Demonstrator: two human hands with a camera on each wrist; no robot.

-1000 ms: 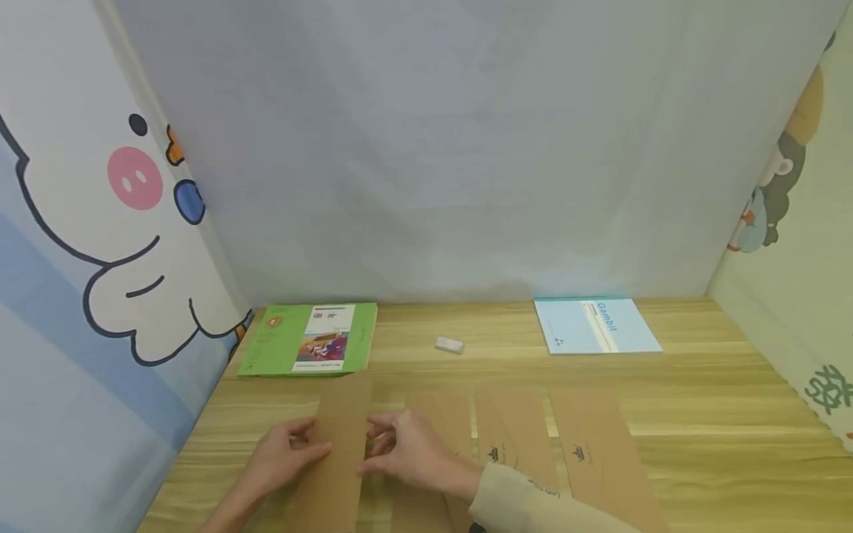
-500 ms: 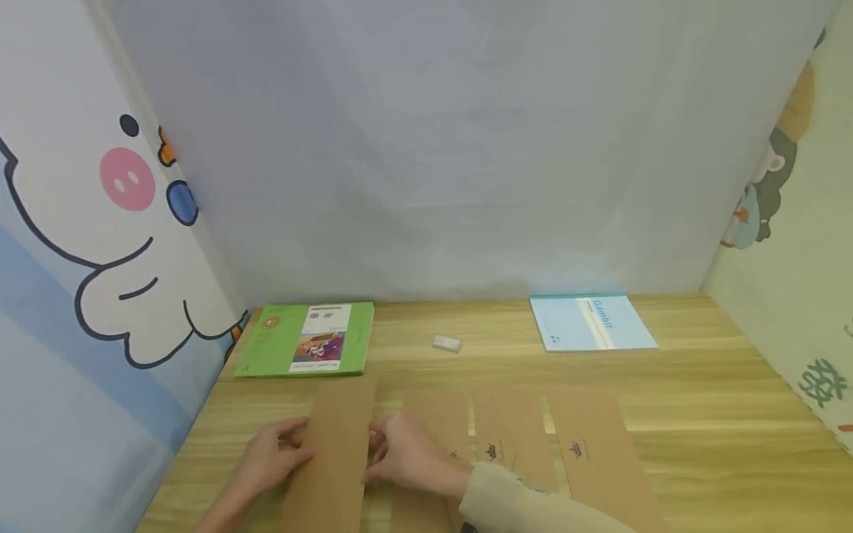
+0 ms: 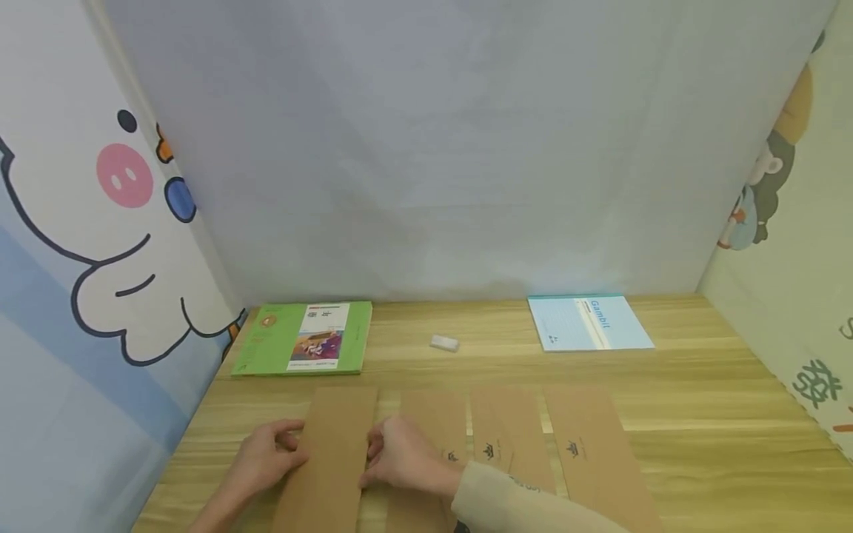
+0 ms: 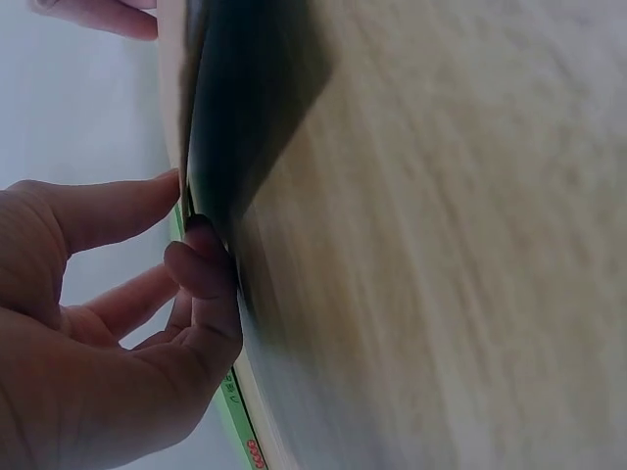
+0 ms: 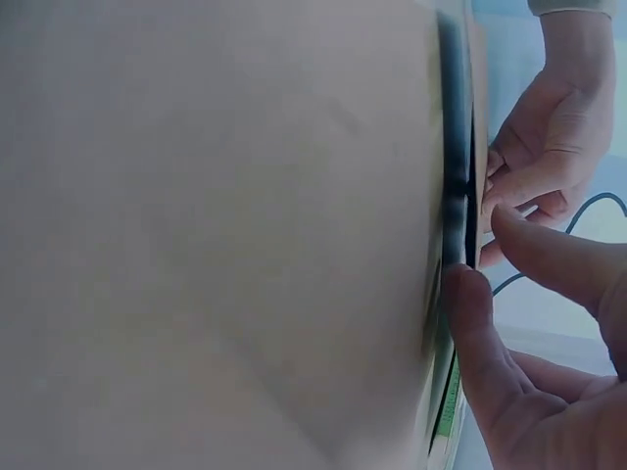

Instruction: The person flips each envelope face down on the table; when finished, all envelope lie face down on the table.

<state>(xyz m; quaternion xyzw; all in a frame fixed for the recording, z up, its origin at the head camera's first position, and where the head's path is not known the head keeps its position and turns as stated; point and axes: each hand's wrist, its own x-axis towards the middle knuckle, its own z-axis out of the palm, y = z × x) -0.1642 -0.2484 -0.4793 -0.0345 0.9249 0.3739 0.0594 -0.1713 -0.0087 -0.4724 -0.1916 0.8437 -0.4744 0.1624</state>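
Observation:
A long brown cardboard strip (image 3: 329, 459) lies leftmost on the wooden table (image 3: 700, 414), slightly raised. My left hand (image 3: 293, 446) pinches its left edge and my right hand (image 3: 373, 453) pinches its right edge. In the left wrist view the left hand (image 4: 186, 230) has its thumb on one face of the strip's edge (image 4: 178, 108) and its fingers (image 4: 206, 284) on the other. In the right wrist view the right hand (image 5: 480, 250) grips the strip's edge (image 5: 453, 127) the same way. Three more cardboard strips (image 3: 506, 437) lie flat to the right.
A green book (image 3: 303, 348) lies at the back left, just beyond the held strip. A small white eraser (image 3: 444, 343) sits mid-back and a light blue notebook (image 3: 589, 323) at the back right. Cartoon-printed panels wall in both sides, with a grey backdrop behind.
The held strip has slid a little toward me, its far end now clear of the green book. Both hands moved back with it and kept their grip.

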